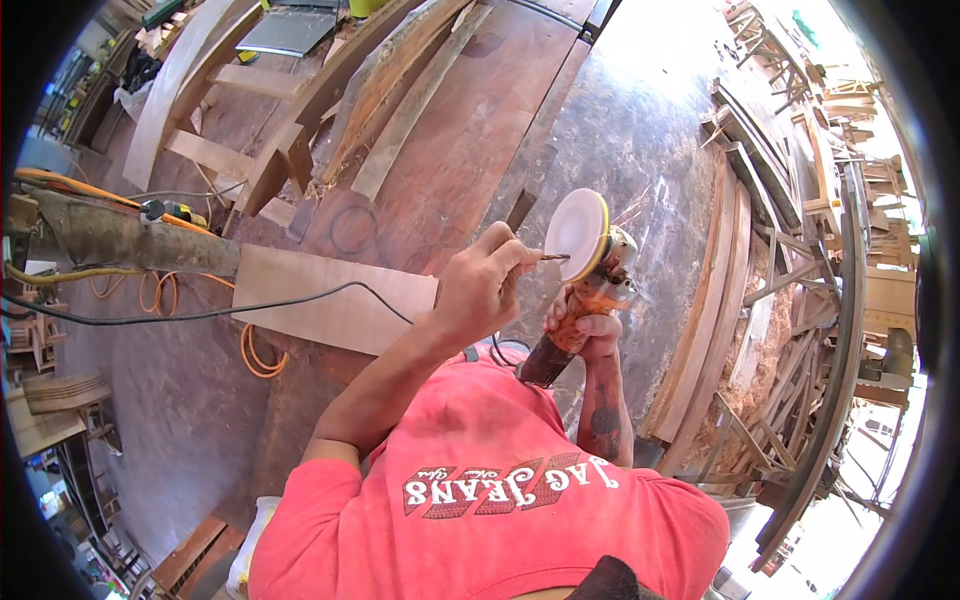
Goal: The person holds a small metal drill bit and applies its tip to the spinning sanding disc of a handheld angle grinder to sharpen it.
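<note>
Left hand (490, 284), near centre, pinches a drill bit (552, 257) toward two o'clock, at the pale disc (577, 225); the right hand (582, 328) wraps its fingers round the orange grinder (603, 297). The step seems to be grinding the tip, though contact is unclear; the next move calls for a steady angle. No container shows clearly.

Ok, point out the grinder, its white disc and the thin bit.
Grinder (604, 296), head view: orange housing.
White disc (575, 226), head view: flat face.
Thin bit (553, 257), head view: exposed length.

Gray floor (675, 190) w/ long curved wood pcs (702, 310) & loose shavings (768, 372) along its R side
</note>
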